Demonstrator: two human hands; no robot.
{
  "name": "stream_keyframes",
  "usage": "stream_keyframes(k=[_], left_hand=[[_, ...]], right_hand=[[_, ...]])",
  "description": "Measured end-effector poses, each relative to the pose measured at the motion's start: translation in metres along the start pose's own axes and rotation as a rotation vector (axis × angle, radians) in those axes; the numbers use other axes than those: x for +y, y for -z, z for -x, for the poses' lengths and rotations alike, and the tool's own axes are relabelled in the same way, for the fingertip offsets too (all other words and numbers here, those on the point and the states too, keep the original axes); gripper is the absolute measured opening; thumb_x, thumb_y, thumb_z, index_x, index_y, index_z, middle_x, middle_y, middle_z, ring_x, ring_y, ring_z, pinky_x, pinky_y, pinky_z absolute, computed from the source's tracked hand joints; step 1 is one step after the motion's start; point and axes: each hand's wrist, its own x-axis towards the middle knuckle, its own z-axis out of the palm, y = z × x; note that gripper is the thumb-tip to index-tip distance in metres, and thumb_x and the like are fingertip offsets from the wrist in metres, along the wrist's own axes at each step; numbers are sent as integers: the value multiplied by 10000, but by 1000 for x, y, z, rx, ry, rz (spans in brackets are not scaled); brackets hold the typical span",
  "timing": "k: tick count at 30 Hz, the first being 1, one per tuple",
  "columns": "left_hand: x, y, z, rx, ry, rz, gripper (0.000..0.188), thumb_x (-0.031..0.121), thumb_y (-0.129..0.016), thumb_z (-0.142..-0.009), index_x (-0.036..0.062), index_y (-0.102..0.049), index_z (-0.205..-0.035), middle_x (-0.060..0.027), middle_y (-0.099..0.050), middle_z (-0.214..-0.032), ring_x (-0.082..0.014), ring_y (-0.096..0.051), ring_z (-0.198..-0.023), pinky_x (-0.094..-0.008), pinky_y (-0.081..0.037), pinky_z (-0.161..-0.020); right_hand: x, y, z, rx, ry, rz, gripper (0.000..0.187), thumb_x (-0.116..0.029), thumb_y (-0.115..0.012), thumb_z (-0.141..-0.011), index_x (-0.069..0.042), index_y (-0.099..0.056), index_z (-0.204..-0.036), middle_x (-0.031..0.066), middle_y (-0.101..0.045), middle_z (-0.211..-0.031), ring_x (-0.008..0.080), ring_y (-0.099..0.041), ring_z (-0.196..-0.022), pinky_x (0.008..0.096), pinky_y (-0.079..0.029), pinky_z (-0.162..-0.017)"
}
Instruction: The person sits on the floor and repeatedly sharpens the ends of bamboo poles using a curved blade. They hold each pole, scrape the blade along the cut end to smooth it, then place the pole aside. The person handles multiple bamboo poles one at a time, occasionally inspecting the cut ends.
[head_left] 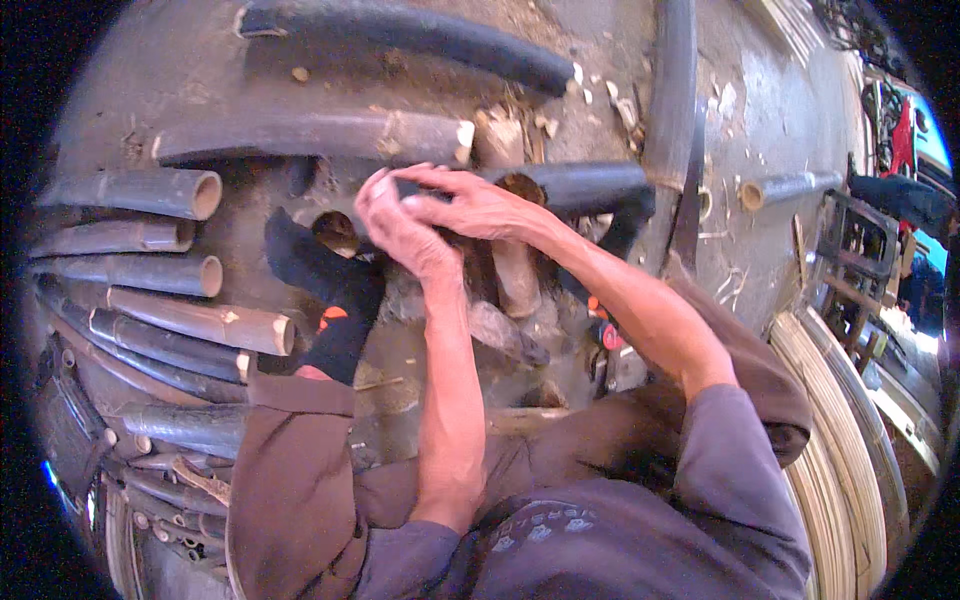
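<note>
My left hand (408, 225) and my right hand (475, 205) meet in front of me, above the floor between my feet. Motion smears the left hand, and its fingers cannot be made out clearly. The right hand lies against it from the right, fingers stretched and thumb apart. A dark patch shows between the hands; whether it is an object or a gap, I cannot tell. Just beyond them lies a brownish bamboo pole (310, 137) with a pale cut end. A dark bamboo pole (590, 188) lies to the right, partly behind my right hand.
Several cut bamboo poles (150, 275) lie on the left, hollow ends toward me. A dark, curved pole (410, 40) is at the far side. A thin dark blade-like strip (690, 190) is on the right. Pale split strips (835, 430) are bundled beside my right knee. Chips litter the floor.
</note>
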Motion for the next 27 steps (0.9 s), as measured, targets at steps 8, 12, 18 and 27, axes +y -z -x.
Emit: stream_keyframes(k=[8,12,18,27], left_hand=[[5,-83,-46,-395,289,-294,479,414,-576,-916,27,-523,-1194,-94,-585,-1103,-187,-535,-1006,-322,-426,-900],[-9,-87,-52,-469,394,-40,541,457,-589,-897,3,-486,-1175,-133,-592,-961,-198,-565,-909,-323,-471,-822],[-63,-76,-80,-595,332,51,310,286,-508,-921,6,-639,-937,-70,-624,-913,-174,-594,-864,-312,-472,-809],[-82,-121,-39,-1357,25,-315,292,281,-567,-861,27,-647,-982,-110,-659,-992,-232,-617,-954,-354,-480,-878]], right_hand=[[-51,59,-1,459,-319,-444,606,-574,-457,-948,-83,-528,-1296,67,-575,-1174,183,-514,-1089,323,-395,-962],[-29,59,-14,561,-229,-274,652,-596,-470,-931,-58,-558,-1290,124,-521,-1273,224,-477,-1180,347,-360,-1022],[-4,46,-24,834,-96,-26,629,-542,-564,-904,-44,-568,-1289,188,-547,-1263,312,-485,-1239,386,-350,-1058],[10,29,20,1435,-26,-153,674,-591,-379,-976,-27,-445,-1339,107,-498,-1286,198,-480,-1161,346,-386,-999]])
